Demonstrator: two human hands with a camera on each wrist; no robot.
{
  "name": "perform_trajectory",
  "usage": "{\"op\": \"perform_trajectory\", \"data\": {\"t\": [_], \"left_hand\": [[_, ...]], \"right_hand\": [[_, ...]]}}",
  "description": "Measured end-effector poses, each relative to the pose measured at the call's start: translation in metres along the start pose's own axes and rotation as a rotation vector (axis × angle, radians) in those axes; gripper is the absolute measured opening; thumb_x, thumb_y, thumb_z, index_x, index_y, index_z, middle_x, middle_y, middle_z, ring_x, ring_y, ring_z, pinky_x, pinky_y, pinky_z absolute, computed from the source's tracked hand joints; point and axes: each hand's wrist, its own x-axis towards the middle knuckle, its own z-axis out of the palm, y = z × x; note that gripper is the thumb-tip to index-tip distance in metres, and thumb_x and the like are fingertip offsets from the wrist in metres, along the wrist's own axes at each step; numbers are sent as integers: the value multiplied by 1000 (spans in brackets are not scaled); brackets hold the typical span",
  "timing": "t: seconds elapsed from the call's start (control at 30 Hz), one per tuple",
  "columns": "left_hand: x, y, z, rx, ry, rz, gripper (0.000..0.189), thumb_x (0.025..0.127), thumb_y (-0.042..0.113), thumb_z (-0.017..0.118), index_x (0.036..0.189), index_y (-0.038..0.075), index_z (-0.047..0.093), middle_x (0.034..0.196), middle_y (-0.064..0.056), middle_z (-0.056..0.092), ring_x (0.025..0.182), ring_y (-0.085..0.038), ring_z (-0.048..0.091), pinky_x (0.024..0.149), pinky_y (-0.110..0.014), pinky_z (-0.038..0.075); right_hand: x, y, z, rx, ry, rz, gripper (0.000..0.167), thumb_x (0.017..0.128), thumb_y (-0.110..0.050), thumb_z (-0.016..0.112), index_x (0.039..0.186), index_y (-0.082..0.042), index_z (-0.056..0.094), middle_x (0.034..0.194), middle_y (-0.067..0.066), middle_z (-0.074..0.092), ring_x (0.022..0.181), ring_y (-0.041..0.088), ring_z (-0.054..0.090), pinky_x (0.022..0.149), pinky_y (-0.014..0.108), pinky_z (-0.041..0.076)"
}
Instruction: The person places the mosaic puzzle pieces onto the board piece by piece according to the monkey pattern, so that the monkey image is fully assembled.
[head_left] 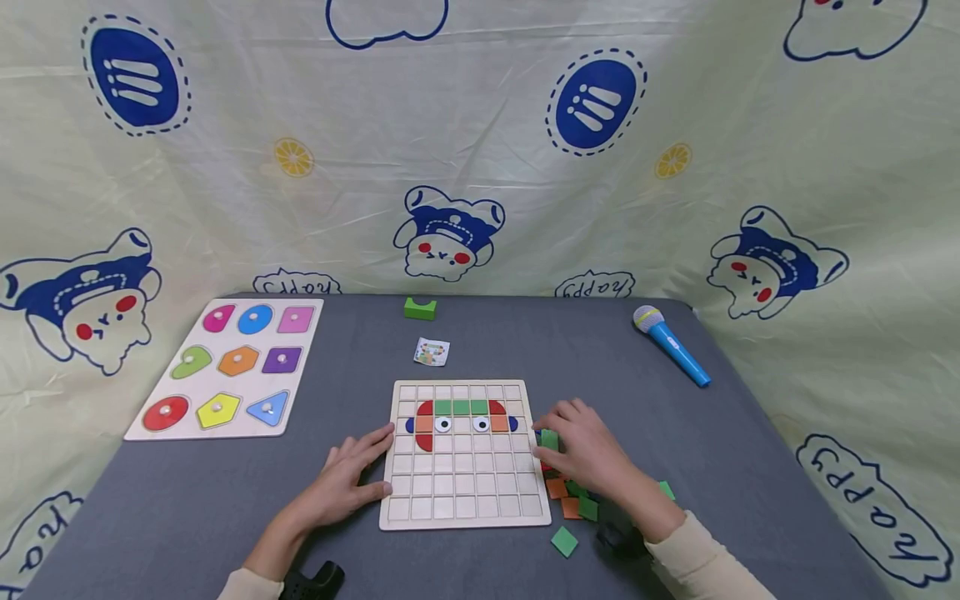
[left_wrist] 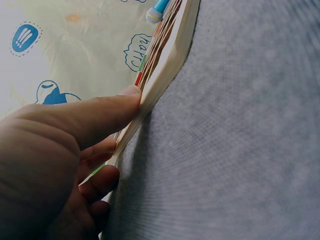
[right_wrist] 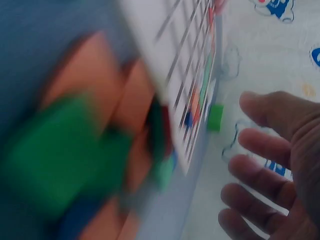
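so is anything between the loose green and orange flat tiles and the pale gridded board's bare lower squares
Nothing visible but the rim of the board; the green and orange tiles lie beside its right edge. The right hand, seemingly empty, hides part of the pile in the head view.

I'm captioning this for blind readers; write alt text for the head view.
A person's left hand touches the edge of a pale square grid board with coloured tiles; the right hand is over loose green and orange tiles beside it. The grey table also holds a white shape puzzle, a blue microphone and a notched green block.
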Motion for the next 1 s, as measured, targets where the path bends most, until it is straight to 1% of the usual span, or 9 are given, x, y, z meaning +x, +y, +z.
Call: {"op": "perform_trajectory", "data": {"t": [0.13, 0.37, 0.43, 0.53, 0.63, 0.73, 0.83, 0.9, 1.0], "left_hand": [[0, 0, 0, 5, -3, -10, 70, 82, 25, 71, 143, 11, 42, 153, 1, 35, 99, -9, 35, 87, -43, 22], [-1, 0, 0, -16, -8, -26, 70, 82, 25, 71, 144, 11, 41, 153, 1, 34, 103, -12, 36, 93, -52, 20], [-1, 0, 0, -18, -7, -27, 70, 82, 25, 71, 144, 11, 41, 153, 1, 35, 102, -12, 36, 93, -52, 20], [0, 0, 0, -12, -5, -27, 70, 82, 26, 71, 143, 12, 41, 153, 2, 35, 100, -11, 35, 91, -49, 21], [0, 0, 0, -8, -7, -26, 70, 82, 26, 71, 144, 12, 41, 153, 2, 35, 100, -10, 35, 89, -46, 21], [0, 0, 0, -6, -9, -27, 70, 82, 26, 71, 144, 12, 41, 153, 2, 35, 100, -10, 35, 90, -45, 21], [0, 0, 0, -5, -12, -28, 70, 82, 26, 71, 144, 12, 41, 153, 1, 35, 100, -10, 35, 88, -43, 21], [0, 0, 0, -5, -11, -26, 70, 82, 26, 71, 144, 11, 41, 153, 1, 35, 99, -10, 35, 86, -41, 21], [0, 1, 0, -10, -12, -21, 70, 82, 26, 71, 144, 11, 41, 153, 1, 34, 100, -10, 35, 87, -43, 21]], "right_hand": [[-25, 23, -12, 30, -50, 62, 27, 76, -30, 77, 99, -17, 71, 94, -4, 59, 88, 11, 45, 75, 34, 42], [-70, 64, -26, 51, -173, 184, 29, 77, -31, 75, 104, -21, 68, 97, -8, 57, 91, 10, 44, 75, 34, 44], [-82, 73, -27, 51, -197, 216, 30, 77, -31, 75, 105, -22, 68, 97, -9, 56, 91, 10, 44, 74, 32, 43], [-96, 84, -27, 44, -207, 266, 32, 75, -32, 76, 105, -22, 68, 97, -8, 56, 89, 10, 43, 72, 31, 41], [-105, 93, -26, 36, -221, 315, 34, 75, -34, 77, 106, -23, 68, 95, -7, 55, 90, 12, 43, 73, 32, 40], [-111, 100, -27, 33, -248, 339, 37, 75, -38, 76, 108, -23, 68, 96, -6, 55, 89, 13, 43, 72, 33, 39], [-115, 105, -27, 29, -272, 338, 40, 75, -38, 76, 110, -22, 67, 96, -5, 54, 87, 13, 42, 70, 31, 38], [-117, 107, -27, 24, -281, 331, 40, 75, -36, 76, 111, -21, 67, 96, -6, 54, 86, 12, 41, 70, 31, 37], [-120, 109, -26, 20, -281, 316, 38, 76, -31, 75, 111, -19, 68, 96, -6, 54, 84, 12, 40, 69, 30, 37]]}}
